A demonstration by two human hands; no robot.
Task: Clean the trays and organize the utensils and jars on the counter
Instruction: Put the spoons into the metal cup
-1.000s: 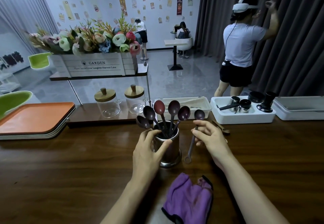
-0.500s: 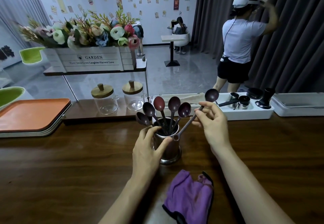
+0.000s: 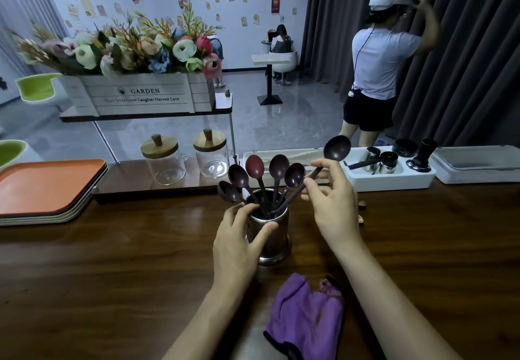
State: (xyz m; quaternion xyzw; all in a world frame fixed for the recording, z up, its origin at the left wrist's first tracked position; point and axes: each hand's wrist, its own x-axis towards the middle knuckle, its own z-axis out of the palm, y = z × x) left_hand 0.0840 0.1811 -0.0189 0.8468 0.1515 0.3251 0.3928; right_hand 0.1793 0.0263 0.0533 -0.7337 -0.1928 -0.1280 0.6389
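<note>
A steel cup [image 3: 278,244], gripped by the left hand [image 3: 236,247], stands upright mid-counter [image 3: 112,275], with five dark spoons [image 3: 278,166] fanned bowl-up inside. The right hand [image 3: 332,207] pinches a sixth spoon [image 3: 336,148] slanting in, bowl toward 1 o'clock. Two empty wooden-lidded glass jars [image 3: 166,162] stand around 10 to 11 o'clock; stacked orange trays [image 3: 47,188] lie at 9 o'clock.

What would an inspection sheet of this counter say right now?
Surface: dark wooden counter.
Job's things: metal cup holding five spoons; sixth spoon angled into it; orange trays stacked left; two glass jars on shelf.
Clutter: purple cloth at near edge; white tray of coffee tools.
Hands: left hand grips the cup; right hand pinches the sixth spoon's handle.
Cables: wire on a bystander.
Surroundings: flower box, dark curtain.
</note>
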